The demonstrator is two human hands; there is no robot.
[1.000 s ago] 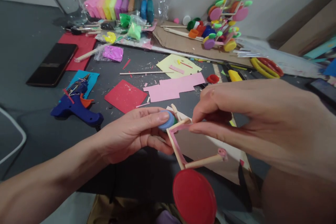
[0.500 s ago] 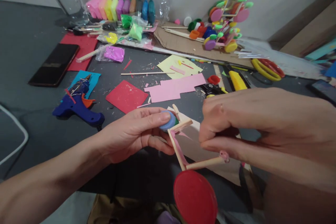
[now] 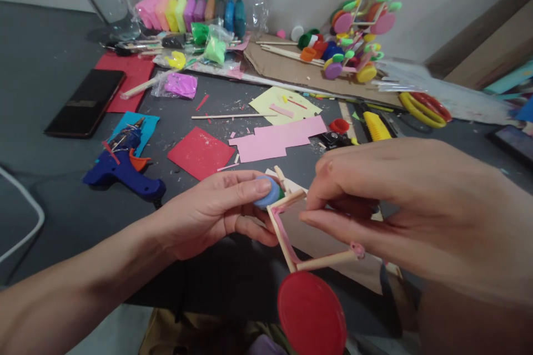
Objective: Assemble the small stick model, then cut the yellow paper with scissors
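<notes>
Pinched between the thumb and fingers of my left hand (image 3: 233, 199) is a blue cap (image 3: 270, 193), joined to a small frame of wooden sticks (image 3: 327, 260) lined with pink paper. A large red disc (image 3: 312, 313) hangs at the frame's lower end. My right hand (image 3: 353, 199) is closed beside the frame's upper stick, its thumb and fingertips near that stick's right end. What the right fingertips hold, if anything, is too small or hidden to name.
A blue glue gun (image 3: 125, 169) lies at the left near a black phone (image 3: 85, 102). Ahead are a red paper square (image 3: 201, 152), pink paper (image 3: 275, 141) and yellow-red scissors (image 3: 422, 111). Decorated models (image 3: 358, 39) stand at the back.
My right hand has moved left, closer to the stick frame. The small piece of pink paper by the upper stick no longer shows. My left hand has barely moved.
</notes>
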